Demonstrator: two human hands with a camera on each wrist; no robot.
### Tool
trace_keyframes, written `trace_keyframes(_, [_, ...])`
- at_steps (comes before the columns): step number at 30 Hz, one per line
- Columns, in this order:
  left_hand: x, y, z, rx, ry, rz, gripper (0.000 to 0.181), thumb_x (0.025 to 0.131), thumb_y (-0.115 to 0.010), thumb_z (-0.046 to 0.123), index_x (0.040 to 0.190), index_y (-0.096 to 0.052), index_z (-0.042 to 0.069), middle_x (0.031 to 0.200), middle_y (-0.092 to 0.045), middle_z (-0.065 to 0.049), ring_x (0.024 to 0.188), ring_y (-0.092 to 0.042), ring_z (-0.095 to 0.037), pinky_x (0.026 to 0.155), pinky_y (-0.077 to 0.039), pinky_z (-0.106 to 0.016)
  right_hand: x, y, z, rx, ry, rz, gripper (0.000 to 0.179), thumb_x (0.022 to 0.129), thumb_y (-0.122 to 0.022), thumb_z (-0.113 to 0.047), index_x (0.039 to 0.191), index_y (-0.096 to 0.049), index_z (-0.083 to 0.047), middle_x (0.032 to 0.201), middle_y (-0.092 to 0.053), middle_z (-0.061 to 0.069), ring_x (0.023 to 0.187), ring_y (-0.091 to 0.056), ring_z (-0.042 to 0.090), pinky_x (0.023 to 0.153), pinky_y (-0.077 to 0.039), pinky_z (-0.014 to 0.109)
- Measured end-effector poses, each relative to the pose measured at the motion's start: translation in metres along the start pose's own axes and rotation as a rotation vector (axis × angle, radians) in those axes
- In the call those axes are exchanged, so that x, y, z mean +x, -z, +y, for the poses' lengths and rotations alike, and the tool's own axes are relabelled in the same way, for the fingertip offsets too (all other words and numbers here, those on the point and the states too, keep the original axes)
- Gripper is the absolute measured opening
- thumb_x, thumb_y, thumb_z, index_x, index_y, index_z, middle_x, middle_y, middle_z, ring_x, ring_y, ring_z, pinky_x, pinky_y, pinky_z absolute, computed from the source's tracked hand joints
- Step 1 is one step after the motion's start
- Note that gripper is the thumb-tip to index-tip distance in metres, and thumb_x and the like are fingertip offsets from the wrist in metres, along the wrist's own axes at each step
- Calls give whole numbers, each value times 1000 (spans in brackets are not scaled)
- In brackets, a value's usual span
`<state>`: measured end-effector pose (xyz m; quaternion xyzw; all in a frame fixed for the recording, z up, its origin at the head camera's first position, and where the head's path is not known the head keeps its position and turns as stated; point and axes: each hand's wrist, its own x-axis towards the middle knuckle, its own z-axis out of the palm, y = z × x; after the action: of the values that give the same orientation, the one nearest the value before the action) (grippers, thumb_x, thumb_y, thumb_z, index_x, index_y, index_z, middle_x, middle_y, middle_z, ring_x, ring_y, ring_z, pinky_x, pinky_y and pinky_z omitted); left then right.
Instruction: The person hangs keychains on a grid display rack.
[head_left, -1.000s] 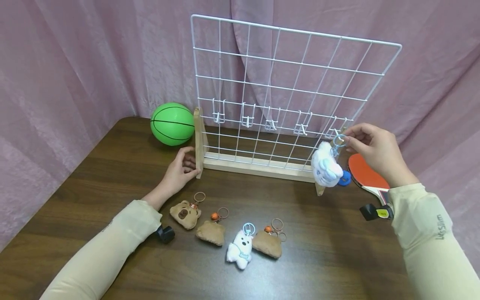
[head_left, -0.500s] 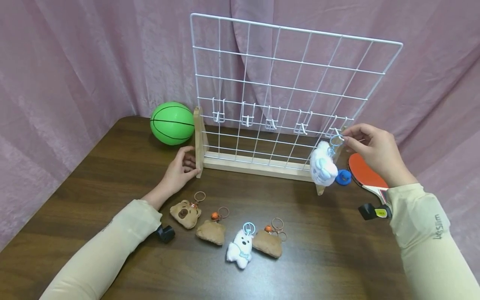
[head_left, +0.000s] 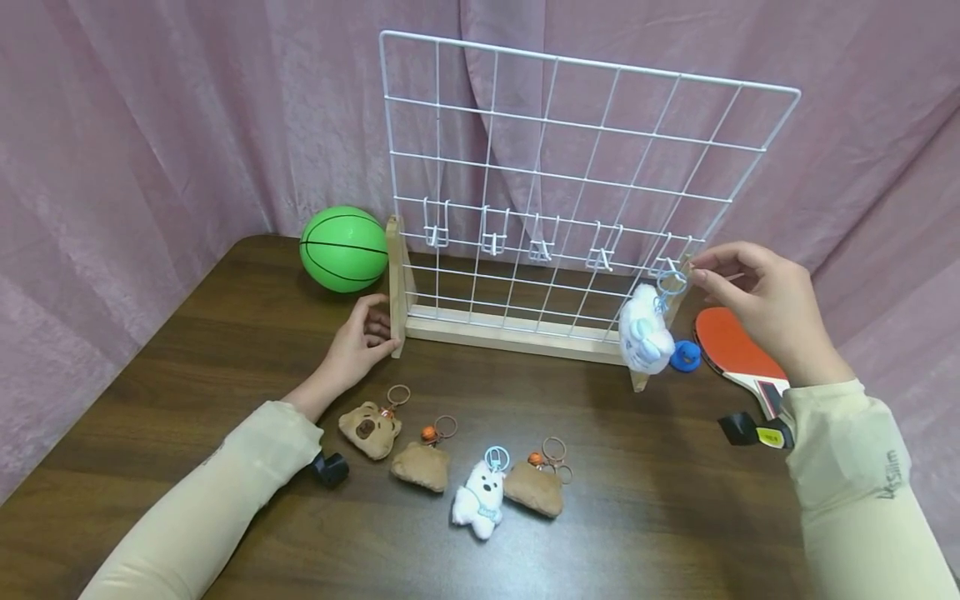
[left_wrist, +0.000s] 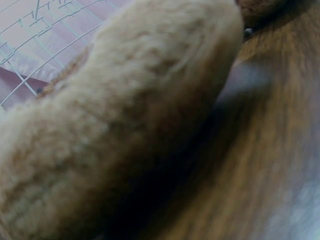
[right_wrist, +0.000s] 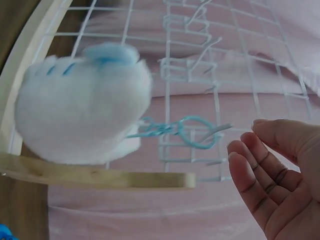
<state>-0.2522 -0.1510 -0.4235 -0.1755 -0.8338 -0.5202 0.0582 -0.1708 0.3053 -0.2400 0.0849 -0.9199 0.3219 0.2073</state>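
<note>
A white plush keychain (head_left: 646,330) with light blue details hangs by its blue ring (right_wrist: 197,132) from the rightmost hook of the white wire grid rack (head_left: 555,122). Just right of that ring is my right hand (head_left: 772,300); the right wrist view shows its thumb and fingers apart, off the ring. My left hand (head_left: 354,343) holds the lower edge of the rack's left wooden post (head_left: 397,287) between thumb and fingers. Three brown plush keychains, one a bear face (head_left: 371,430), and a white bear keychain (head_left: 480,498) lie on the table. Brown plush (left_wrist: 120,110) fills the left wrist view, hiding that hand.
A green ball (head_left: 344,249) touches or nearly touches the rack's left side. By the right post are a blue rubber duck (head_left: 686,357) and a red table tennis paddle (head_left: 735,343). Several more white hooks (head_left: 493,242) line the grid. A pink curtain (head_left: 187,108) hangs behind the table.
My right hand has let go of the blue ring and drawn slightly right. The white plush has swung a little left and hangs from the hook. My left hand stays put.
</note>
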Motion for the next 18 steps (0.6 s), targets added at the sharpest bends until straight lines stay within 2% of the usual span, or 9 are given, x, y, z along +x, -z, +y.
trace_keyframes(11, [-1, -1, -1, 19, 2, -4, 68, 85, -67, -6, 141, -29, 1, 111, -53, -27, 98, -59, -36, 75, -49, -11, -26, 2, -17, -2, 89, 51, 17, 84, -72, -5, 101, -70, -7, 84, -58, -36, 66, -56, -14, 64, -42, 2])
trace_keyframes(18, [1, -1, -3, 13, 6, -1, 70, 84, -68, -6, 142, -29, 3, 113, -53, -27, 99, -59, -37, 74, -49, -12, -44, -11, -24, 59, 199, 58, 22, 79, -74, 4, 98, -70, -6, 92, -62, -28, 70, -57, -10, 64, -44, 3])
